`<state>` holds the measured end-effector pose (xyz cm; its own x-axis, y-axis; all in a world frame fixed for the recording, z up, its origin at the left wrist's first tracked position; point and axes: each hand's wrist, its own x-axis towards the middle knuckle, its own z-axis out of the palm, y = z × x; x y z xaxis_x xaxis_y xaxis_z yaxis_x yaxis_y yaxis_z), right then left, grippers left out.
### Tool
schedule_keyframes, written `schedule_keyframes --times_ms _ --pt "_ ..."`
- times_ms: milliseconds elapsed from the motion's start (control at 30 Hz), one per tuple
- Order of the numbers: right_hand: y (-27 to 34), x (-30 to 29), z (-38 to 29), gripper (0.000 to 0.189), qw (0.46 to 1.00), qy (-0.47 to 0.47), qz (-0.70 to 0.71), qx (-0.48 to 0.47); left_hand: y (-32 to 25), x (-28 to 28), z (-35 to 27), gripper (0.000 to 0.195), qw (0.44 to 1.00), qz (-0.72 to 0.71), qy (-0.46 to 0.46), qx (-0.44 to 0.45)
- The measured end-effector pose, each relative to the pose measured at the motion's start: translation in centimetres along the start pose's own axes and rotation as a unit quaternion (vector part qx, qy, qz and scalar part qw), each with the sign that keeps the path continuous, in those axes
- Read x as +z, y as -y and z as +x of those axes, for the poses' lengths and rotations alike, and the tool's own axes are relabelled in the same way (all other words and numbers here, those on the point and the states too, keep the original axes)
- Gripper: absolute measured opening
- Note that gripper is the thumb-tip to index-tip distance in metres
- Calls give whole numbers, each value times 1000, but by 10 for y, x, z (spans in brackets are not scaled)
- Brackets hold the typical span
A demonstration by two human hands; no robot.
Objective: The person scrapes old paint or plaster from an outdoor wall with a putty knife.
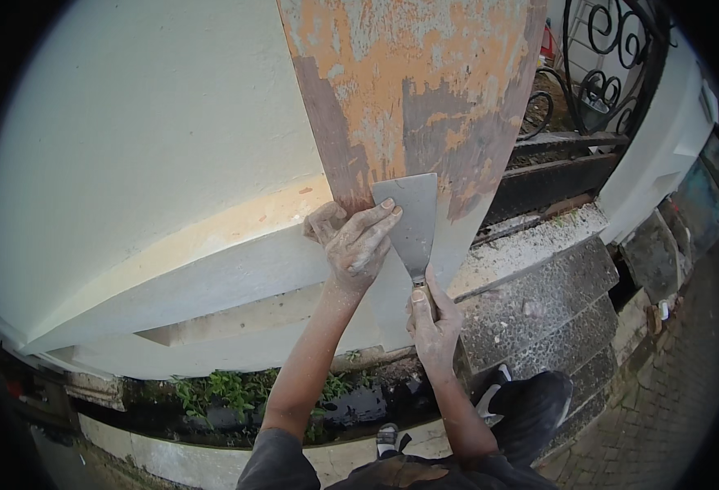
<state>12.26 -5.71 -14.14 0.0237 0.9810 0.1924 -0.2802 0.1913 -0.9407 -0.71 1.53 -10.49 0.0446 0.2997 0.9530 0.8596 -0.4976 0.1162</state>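
Observation:
In my right hand [436, 324] is the handle of a wide metal scraper [410, 214], its broad edge pointing up against the lower part of a wall pillar [359, 79]. The pillar's face is patchy, with orange, pale grey and brownish areas. My left hand [356, 245], coated in pale dust, rests two fingertips on the scraper's blade; its other fingers are bent beside the pillar's left edge. Both forearms are dusty.
A pale wall [169, 122] with a ledge [212, 263] adjoins the pillar on the left. Black scrolled ironwork [580, 73] stands at right. Below run a dark drain channel [359, 407] with green plants [234, 389], a concrete kerb [182, 456] and pebbled slabs [537, 306].

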Motion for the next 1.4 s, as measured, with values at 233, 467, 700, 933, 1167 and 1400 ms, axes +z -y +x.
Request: schedule_keyframes --times_ms 233,467,700,933,1167,1400 --pt "-14 -7 -12 41 1000 5 -9 -16 2 0 -9 31 999 16 -9 44" --pt "-28 -8 -14 41 1000 -5 9 8 2 5 -19 32 1000 -11 -7 15" --pt "-13 5 -5 41 999 8 36 -16 -4 -5 4 35 1000 -18 -20 -13" --pt "-1 5 -1 41 1000 1 8 -8 -3 -3 15 31 999 -35 -33 -25" --pt "7 7 2 42 1000 15 24 10 0 -5 20 31 996 -65 -40 -44" --pt "9 6 0 42 999 1 22 24 5 -7 11 31 999 30 -11 19"
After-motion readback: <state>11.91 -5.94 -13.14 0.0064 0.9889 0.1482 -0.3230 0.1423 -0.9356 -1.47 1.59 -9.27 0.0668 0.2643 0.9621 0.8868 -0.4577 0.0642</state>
